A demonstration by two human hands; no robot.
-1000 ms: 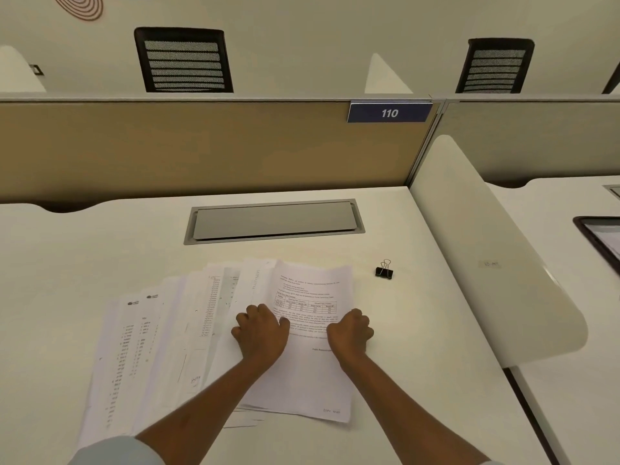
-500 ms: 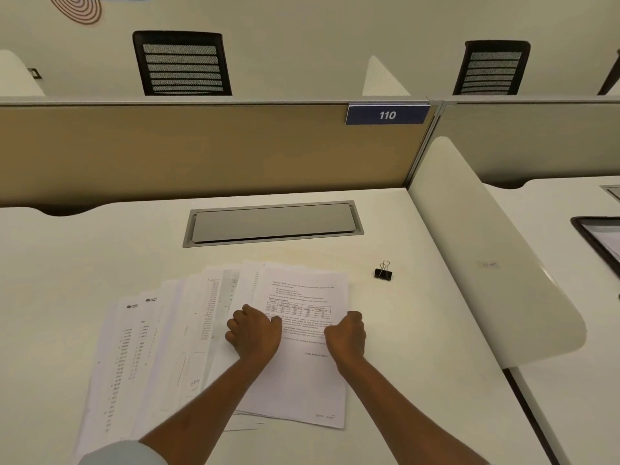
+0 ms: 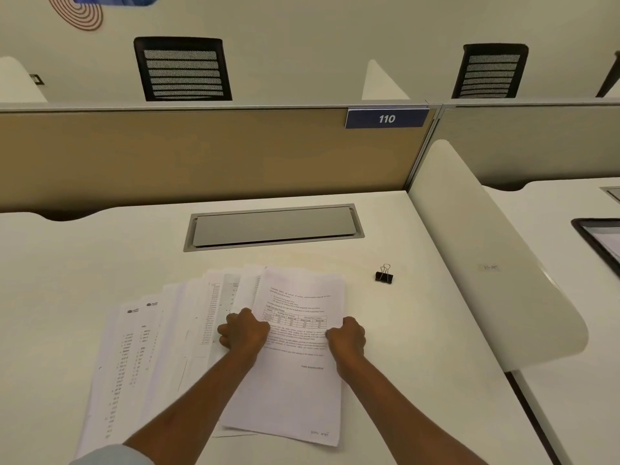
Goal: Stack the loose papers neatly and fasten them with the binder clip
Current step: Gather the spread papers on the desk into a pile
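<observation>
Colours and patterns, desk 110

White printed paper sheets [image 3: 295,364] with black text and ruled tables; small black metal binder clip [image 3: 383,276], silver wire handles; cream-white desk top [image 3: 100,263]; tan partition panel [image 3: 201,156]; navy plate [image 3: 386,118], white numerals.

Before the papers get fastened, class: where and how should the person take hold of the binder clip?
Pinch the binder clip by its two wire handles, coming from above with the right hand. Its black body sits flat on the desk with the handles sticking upward, clear of the papers.
</observation>
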